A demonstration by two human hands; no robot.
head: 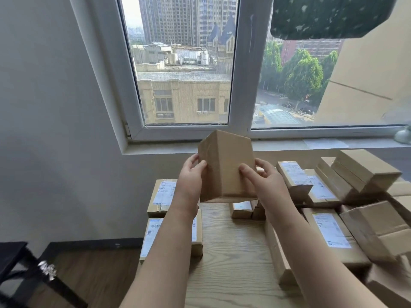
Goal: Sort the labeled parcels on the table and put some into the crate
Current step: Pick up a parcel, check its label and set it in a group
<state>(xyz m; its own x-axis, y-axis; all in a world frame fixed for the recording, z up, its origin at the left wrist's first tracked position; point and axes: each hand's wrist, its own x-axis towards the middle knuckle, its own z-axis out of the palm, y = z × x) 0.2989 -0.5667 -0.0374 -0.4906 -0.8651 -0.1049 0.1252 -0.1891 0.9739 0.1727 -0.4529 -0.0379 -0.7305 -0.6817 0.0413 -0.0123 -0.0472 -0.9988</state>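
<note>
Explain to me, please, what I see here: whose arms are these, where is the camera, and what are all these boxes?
There is no machine here. One camera sits on a person's head and looks forward and down, so the two bare arms belong to that person. The left hand and the right hand grip a brown cardboard box between them, lifted above the wooden table. The faces of the box turned to the camera show no label. On the table lie two labelled parcels on the left and a heap of parcels on the right, several with white labels. Behind the table is a window with buildings outside.
</note>
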